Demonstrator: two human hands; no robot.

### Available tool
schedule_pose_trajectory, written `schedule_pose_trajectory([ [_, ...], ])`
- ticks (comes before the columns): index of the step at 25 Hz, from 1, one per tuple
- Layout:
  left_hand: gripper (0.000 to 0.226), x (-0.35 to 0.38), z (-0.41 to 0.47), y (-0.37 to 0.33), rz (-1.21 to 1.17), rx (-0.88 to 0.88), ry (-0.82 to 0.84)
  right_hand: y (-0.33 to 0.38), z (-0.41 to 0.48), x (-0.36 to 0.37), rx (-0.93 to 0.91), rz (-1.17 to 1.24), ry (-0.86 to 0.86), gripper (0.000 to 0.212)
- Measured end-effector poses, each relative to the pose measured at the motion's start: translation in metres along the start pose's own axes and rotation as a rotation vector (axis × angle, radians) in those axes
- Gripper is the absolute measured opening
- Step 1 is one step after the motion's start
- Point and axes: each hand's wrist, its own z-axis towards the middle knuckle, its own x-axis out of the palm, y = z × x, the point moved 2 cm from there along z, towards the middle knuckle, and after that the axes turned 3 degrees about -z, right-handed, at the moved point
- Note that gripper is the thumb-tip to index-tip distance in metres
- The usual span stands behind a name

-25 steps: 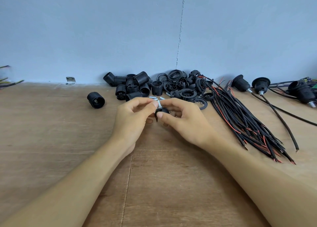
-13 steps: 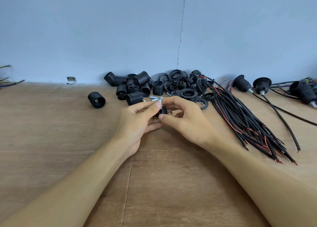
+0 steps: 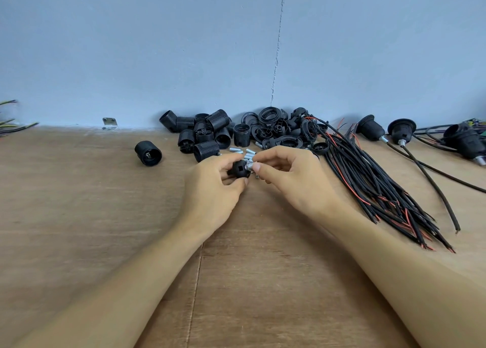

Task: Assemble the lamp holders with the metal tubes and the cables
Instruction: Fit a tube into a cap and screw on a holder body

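The blue wall [image 3: 157,45] fills the upper half, and the wooden table [image 3: 105,229] runs from its foot toward me. On my right a bundle of black and red cables [image 3: 368,184] lies fanned across the table, its far end reaching the pile of black lamp holder parts [image 3: 236,132] heaped against the wall. Far right, near the wall, lie assembled holders [image 3: 370,128] with cables trailing from them.

My two hands meet above the table, just in front of the pile. My left hand [image 3: 210,192] is curled round a small black lamp holder cap [image 3: 238,169], gripping it at the fingertips with the thumb on its near side. My right hand [image 3: 292,179] pinches a short metal tube [image 3: 249,167] between thumb and forefinger, the other fingers bent loosely behind. The tube sits against the right side of the cap, so the two parts touch in the gap between my hands. I cannot tell how far it goes in.

One lone holder [image 3: 148,153] lies on its side, left of the pile and well apart from my left hand. A few loose metal tubes [image 3: 236,150] lie on the table just beyond my fingertips, between them and the pile.
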Motion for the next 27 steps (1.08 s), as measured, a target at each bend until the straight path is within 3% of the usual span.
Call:
schedule_pose_trajectory([
  [9,0.035,-0.0027,-0.0007,-0.0068,0.131,0.11,-0.09,-0.0001,-0.0001,-0.0016,0.004,-0.06,-0.008,0.011],
  [19,0.033,-0.0027,0.0015,-0.0014,-0.19,-0.176,-0.071,-0.0026,-0.0011,0.0003,-0.047,-0.146,-0.056,0.009],
  [27,0.032,-0.0032,-0.0004,-0.0029,-0.108,-0.093,-0.086,-0.004,0.0,-0.0014,-0.054,-0.184,-0.076,0.006],
])
